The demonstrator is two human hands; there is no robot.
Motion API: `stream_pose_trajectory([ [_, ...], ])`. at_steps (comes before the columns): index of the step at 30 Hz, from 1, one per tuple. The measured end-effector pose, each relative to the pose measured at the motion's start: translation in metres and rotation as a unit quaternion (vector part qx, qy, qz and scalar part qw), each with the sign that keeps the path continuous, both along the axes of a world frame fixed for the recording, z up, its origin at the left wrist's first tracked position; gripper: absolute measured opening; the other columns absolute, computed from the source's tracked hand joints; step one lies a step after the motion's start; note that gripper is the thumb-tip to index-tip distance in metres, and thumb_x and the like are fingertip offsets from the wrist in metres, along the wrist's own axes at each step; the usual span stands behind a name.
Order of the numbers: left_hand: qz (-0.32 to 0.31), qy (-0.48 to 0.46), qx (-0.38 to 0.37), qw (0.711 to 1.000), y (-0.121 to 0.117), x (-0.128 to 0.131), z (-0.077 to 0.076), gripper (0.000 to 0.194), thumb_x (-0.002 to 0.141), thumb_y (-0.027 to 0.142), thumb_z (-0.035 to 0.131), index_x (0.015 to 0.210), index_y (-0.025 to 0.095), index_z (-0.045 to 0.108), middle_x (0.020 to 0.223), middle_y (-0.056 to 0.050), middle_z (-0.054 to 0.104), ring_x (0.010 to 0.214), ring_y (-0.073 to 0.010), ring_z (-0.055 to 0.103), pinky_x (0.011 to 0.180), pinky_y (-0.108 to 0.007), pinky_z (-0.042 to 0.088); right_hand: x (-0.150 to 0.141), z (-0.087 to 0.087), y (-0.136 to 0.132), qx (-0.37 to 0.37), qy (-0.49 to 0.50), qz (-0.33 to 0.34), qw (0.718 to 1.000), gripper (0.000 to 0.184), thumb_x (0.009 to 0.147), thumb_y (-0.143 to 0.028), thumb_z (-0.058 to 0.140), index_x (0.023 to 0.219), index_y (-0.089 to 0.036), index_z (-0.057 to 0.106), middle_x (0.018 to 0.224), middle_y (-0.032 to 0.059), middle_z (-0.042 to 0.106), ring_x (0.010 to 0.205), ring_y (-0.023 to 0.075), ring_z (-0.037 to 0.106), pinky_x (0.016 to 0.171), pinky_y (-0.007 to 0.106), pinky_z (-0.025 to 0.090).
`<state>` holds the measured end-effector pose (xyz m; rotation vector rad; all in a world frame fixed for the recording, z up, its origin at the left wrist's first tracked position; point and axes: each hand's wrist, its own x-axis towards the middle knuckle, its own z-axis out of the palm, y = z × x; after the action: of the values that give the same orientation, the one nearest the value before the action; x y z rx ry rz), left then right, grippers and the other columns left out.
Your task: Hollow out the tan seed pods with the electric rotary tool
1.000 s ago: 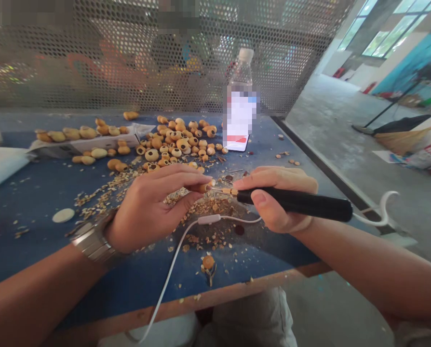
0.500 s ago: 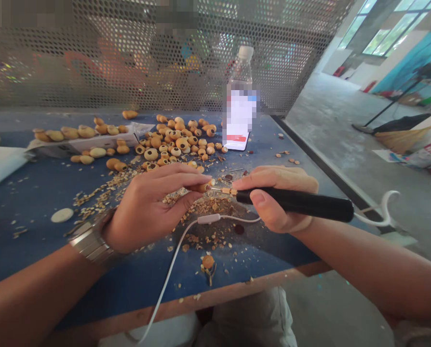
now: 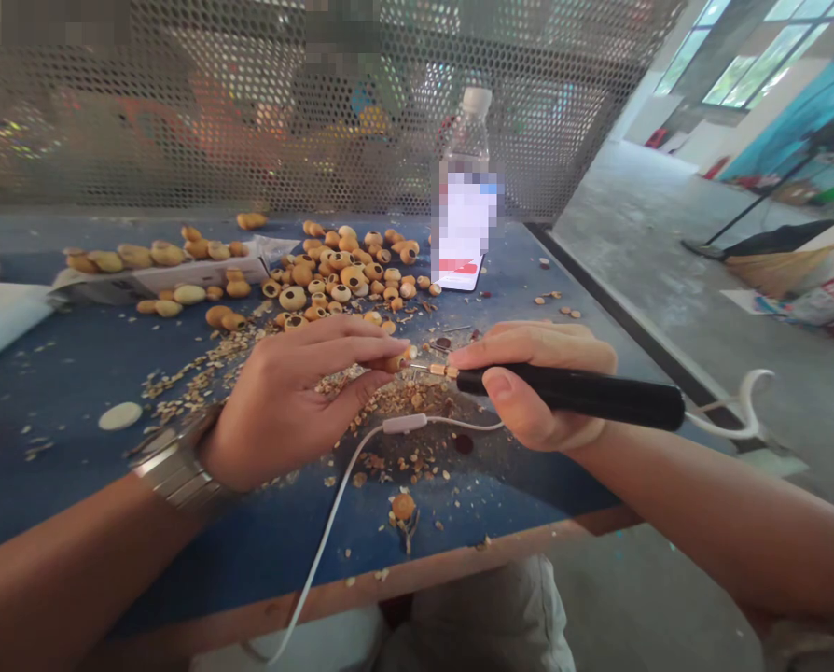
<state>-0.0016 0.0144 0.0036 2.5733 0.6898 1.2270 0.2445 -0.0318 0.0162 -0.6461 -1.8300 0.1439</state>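
Between its thumb and fingers my left hand pinches a small tan gourd, most of it covered by the fingertips. My right hand is wrapped round a black, pen-like electric rotary tool with a copper-coloured collar. The tool's thin metal bit points left at the gourd, its tip at or very near the surface; I cannot tell whether it has gone in. A white cord with an inline switch runs below my hands. Seeds and shavings lie scattered underneath.
Behind my hands is a heap of small gourds, many with cut holes. More gourds sit on a long box at the left. A phone leans on a clear bottle. A perforated metal screen borders the blue table.
The tool's bit has shifted very slightly at the gourd. Both hands keep their grips and are otherwise nearly still.
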Motion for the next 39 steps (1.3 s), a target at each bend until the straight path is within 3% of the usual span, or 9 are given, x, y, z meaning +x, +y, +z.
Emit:
stream_pose_trajectory([
  [39, 0.003, 0.009, -0.021, 1.000, -0.0016, -0.0003, 0.0020, 0.024, 0.095, 0.016, 0.069, 0.115, 0.028, 0.074, 0.110, 0.000, 0.079, 0.101, -0.0173, 0.075, 0.097, -0.032, 0.060, -0.0009, 0.0033, -0.0011, 0.007, -0.006, -0.014, 1.000, 0.017, 0.085, -0.017, 0.066, 0.091, -0.023, 0.080, 0.080, 0.0003, 0.082, 0.064, 0.0108, 0.074, 0.062, 0.018, 0.061],
])
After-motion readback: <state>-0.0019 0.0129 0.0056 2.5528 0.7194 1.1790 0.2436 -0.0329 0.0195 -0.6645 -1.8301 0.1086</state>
